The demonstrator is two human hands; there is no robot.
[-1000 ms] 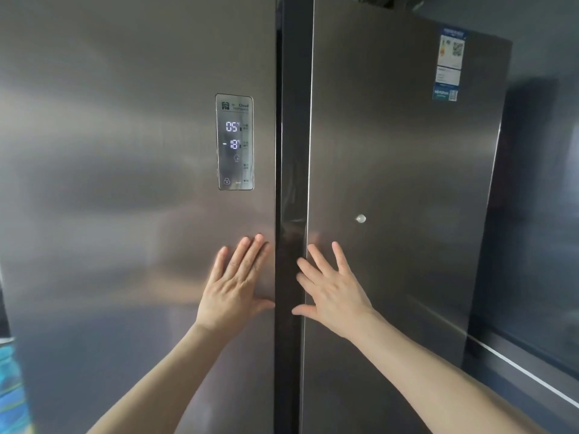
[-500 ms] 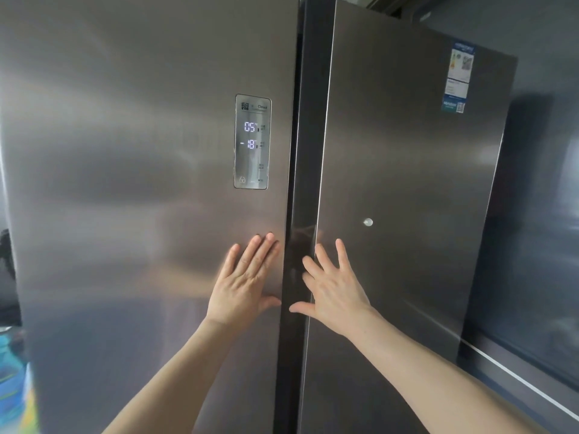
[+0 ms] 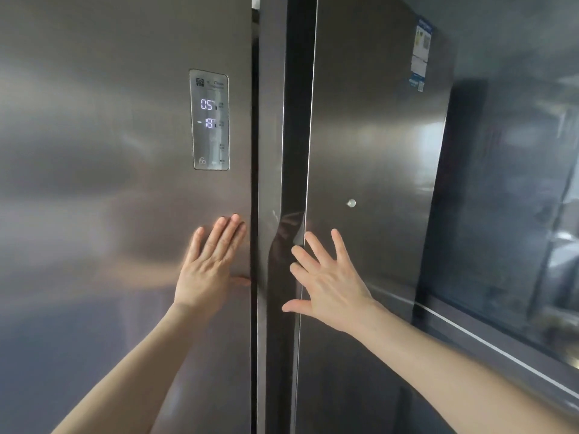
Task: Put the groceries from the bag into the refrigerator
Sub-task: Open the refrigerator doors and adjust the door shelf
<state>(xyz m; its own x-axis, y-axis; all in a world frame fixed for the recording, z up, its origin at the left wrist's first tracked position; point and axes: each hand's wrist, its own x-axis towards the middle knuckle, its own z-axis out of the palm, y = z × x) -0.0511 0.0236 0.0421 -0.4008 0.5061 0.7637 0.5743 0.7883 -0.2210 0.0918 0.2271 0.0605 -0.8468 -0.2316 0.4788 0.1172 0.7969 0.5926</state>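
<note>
Since the earlier frame the gap between the refrigerator (image 3: 376, 151) doors has widened, both hands, left (image 3: 210, 267) and right (image 3: 329, 283), flat and released at their inner edges, apparently pressing these stiff, heavy, smooth panels.
</note>
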